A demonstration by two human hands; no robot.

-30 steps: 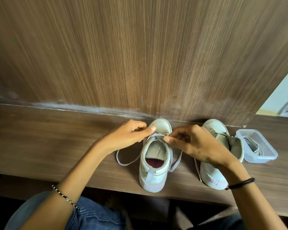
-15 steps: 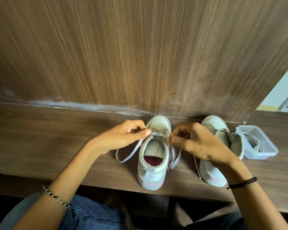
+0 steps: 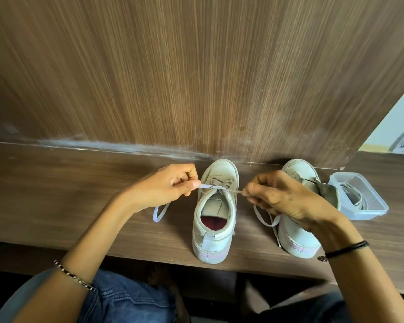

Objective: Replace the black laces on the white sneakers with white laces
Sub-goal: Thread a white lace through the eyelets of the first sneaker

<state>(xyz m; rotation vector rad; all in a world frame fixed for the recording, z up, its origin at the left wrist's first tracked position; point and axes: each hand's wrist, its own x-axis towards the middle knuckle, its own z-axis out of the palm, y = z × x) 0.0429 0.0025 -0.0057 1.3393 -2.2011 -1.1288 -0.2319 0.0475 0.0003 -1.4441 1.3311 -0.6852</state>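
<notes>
White lace [image 3: 211, 187]: taut across the top eyelets of the centre sneaker [image 3: 214, 220]. Left hand [image 3: 170, 187] and right hand [image 3: 282, 197] each pinch one end. Sneaker white, lilac sole, toe against the back panel [image 3: 196, 78], heel at the ledge [image 3: 56, 194] front edge. Second sneaker [image 3: 296, 231] and clear tub [image 3: 371, 206] to the right; bare ledge to the left.

Your left hand [image 3: 170, 187] and right hand [image 3: 282, 197] each pinch a stretch of the white lace [image 3: 205, 186]. It is taut across the upper eyelets of the centre sneaker [image 3: 214, 220]. Slack ends trail on the tabletop [image 3: 56, 194] either side of the shoe. Second sneaker [image 3: 296, 238] just to the right, partly behind your right wrist. Clear plastic container [image 3: 364, 214] beside it holds a coiled lace [image 3: 352, 194]. Wood-grain panel [image 3: 196, 78] stands behind.
</notes>
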